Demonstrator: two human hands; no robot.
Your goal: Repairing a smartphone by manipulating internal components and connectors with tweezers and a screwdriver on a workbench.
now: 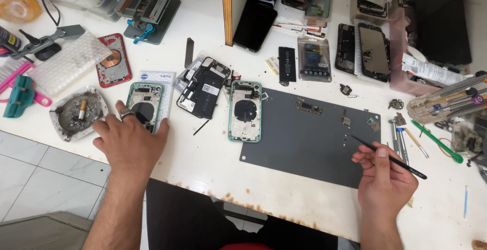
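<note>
2 hands over the bench. right hand (pixel 386 175) fingers pinched shut on black tweezers (pixel 388 156), long axis slanting, tip pointing up-left onto the grey mat (pixel 304 143). left hand (pixel 127 141) lies flat, fingers spread, fingertips on a green phone frame (pixel 144 105). clear rectangular battery packet (pixel 314 59) well above the right fingers.

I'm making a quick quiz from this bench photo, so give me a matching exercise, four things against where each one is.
Things:
1. left hand
2. right hand
3. ashtray
4. grey mat

Places:
A. holding black tweezers over the mat
B. resting on a green phone frame
C. under a small circuit board
D. left of the left hand, with a cigarette butt in it

Pairs: 1-B, 2-A, 3-D, 4-C
</note>
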